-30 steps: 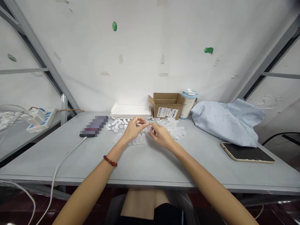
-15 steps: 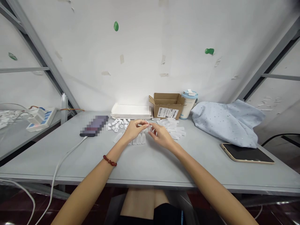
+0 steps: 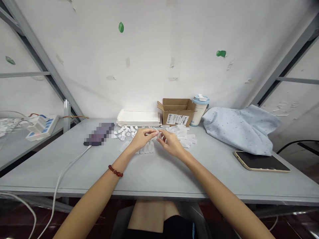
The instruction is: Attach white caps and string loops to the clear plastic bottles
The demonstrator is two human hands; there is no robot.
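Above the table, my left hand (image 3: 143, 138) and my right hand (image 3: 172, 143) meet, fingers closed in a pinch. Between their fingertips is a small translucent plastic piece (image 3: 159, 135), mostly covered by the fingers, so its exact kind cannot be made out. Below and left of the hands, several similar translucent, tube-like pieces (image 3: 149, 148) lie in a row, partly behind my left hand. More of them form a loose pile (image 3: 188, 139) just beyond my right hand. Small white cap-like parts (image 3: 122, 134) are scattered left of my left hand.
Along the wall stand a stack of white sheets (image 3: 138, 118), an open cardboard box (image 3: 176, 119) and a lidded cup (image 3: 199, 111). Pale blue cloth (image 3: 239, 127) partly covers a phone (image 3: 261, 161) at right. A cabled dark phone (image 3: 98, 134) lies left.
Both hands stay together around the small translucent piece, with only slight finger movement. The whole view has shifted a little.
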